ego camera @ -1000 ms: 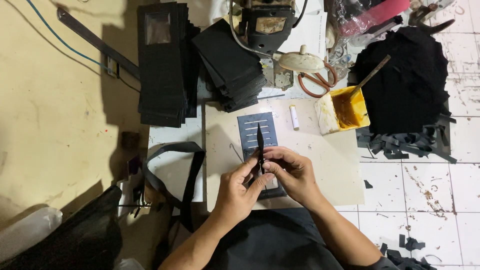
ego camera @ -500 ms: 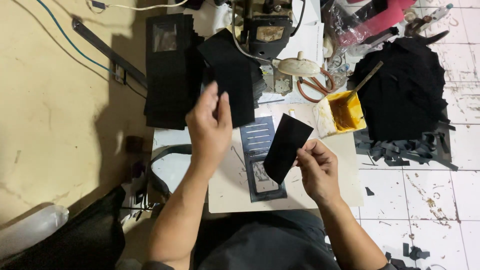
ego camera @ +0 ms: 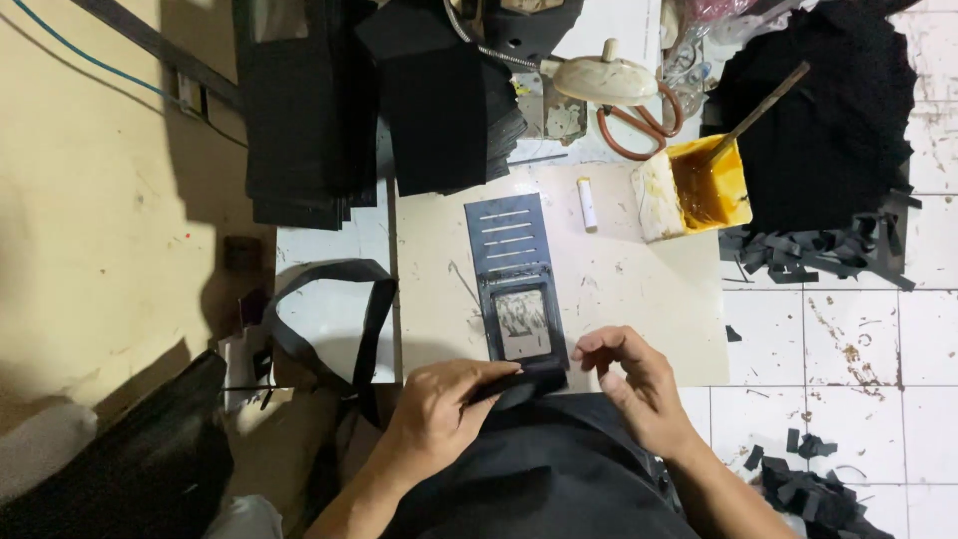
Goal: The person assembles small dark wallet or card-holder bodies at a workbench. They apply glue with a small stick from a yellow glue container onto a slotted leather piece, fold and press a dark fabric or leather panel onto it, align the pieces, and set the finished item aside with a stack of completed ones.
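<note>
— So, what's the work surface like?

— Pale board laid over a white tiled floor, smudged and scratched. On it lies a dark metal template with slots near the top and a rectangular window lower down. A small white stick lies just beside it, and a yellow glue tub with a brush handle sits at the right corner. Orange-handled scissors lie above that. Stacks of black sheets fill the far side; black scraps litter the tiles to the right. A black strap loops off the left edge.

— And the hands?

— Left hand is closed around a black folded piece, thumb and fingers pinching it at the near edge of the board, just below the template. Right hand is loosely curled, fingertips near the piece's right end; whether it actually touches, I cannot tell.
</note>
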